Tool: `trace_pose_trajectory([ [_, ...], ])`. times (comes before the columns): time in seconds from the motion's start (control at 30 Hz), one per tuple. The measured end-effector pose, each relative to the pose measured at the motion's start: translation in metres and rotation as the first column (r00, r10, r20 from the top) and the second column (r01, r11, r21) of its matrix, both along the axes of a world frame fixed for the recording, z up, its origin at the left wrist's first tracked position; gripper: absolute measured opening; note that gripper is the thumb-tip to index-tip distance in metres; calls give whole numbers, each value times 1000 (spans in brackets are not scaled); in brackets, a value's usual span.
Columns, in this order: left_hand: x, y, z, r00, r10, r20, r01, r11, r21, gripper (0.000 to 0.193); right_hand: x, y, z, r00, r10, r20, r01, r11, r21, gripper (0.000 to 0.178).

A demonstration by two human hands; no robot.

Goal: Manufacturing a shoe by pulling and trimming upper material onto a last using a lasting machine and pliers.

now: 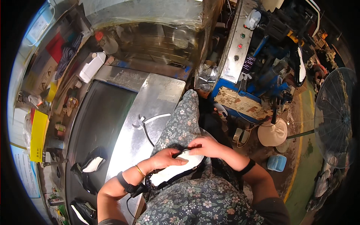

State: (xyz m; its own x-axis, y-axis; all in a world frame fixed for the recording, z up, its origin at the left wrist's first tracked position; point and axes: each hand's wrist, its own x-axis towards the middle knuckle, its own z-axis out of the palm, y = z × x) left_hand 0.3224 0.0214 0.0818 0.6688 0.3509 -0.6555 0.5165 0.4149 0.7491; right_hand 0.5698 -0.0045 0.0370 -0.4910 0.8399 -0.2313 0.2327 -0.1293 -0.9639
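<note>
A dark shoe (pixel 172 173) with a white sole lies across my lap, sole side up. My left hand (pixel 168 158) grips it near the toe, thumb pressed on the white sole. My right hand (pixel 204 146) pinches the shoe's front edge, fingers bent together; what lies between the fingertips is too small to make out. A flowered apron (pixel 202 195) covers my legs beneath the shoe. To the left, metal pincers (pixel 144 125) with pale handles rest spread apart on the shiny metal table (pixel 129 150).
Several dark shoes with white soles, one a dark shoe (pixel 93 162), lie on the black conveyor belt (pixel 107 108). A blue machine (pixel 240 99) with buttons stands ahead right. Further right are a round stool (pixel 272 132), a light-blue container (pixel 276 162) and a large fan (pixel 335 118). A white jug (pixel 92 67) stands beyond the belt.
</note>
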Motion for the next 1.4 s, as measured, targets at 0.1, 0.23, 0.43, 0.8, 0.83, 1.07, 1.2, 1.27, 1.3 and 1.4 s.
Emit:
trace_pose_trajectory([
  [0.1,0,-3,-1,996,54,67,-52,998,-19,54,5,-15,14,967,-37,251,-74,904,420,29],
  [0.23,4,-4,10,1000,-7,25,6,1000,30,53,3,-18,23,938,-29,346,-157,853,498,22],
  [0.43,4,-4,15,999,-43,4,42,995,96,54,-12,-33,14,806,-203,556,-304,665,683,14],
  [0.8,6,-4,12,1000,-1,-21,3,996,84,53,5,-31,19,875,-134,464,-169,815,554,24],
  [0.83,4,-4,7,999,-21,-30,24,994,102,55,4,-31,17,866,-119,486,-194,815,547,24],
  [1.07,8,0,14,994,-87,-73,94,990,106,57,6,-21,2,836,-48,547,-294,802,520,23],
  [1.2,5,0,10,997,-63,-41,68,992,108,55,13,-11,24,938,-31,344,-156,850,503,21],
  [1.27,2,-3,5,999,-21,27,19,999,50,51,15,-11,39,939,-10,343,-142,899,414,20],
  [1.3,0,-5,5,999,-17,27,15,999,49,51,14,-11,34,939,-6,344,-145,899,413,20],
  [1.4,-6,-8,14,995,58,78,-61,997,38,48,2,-3,23,938,0,347,-183,850,494,20],
])
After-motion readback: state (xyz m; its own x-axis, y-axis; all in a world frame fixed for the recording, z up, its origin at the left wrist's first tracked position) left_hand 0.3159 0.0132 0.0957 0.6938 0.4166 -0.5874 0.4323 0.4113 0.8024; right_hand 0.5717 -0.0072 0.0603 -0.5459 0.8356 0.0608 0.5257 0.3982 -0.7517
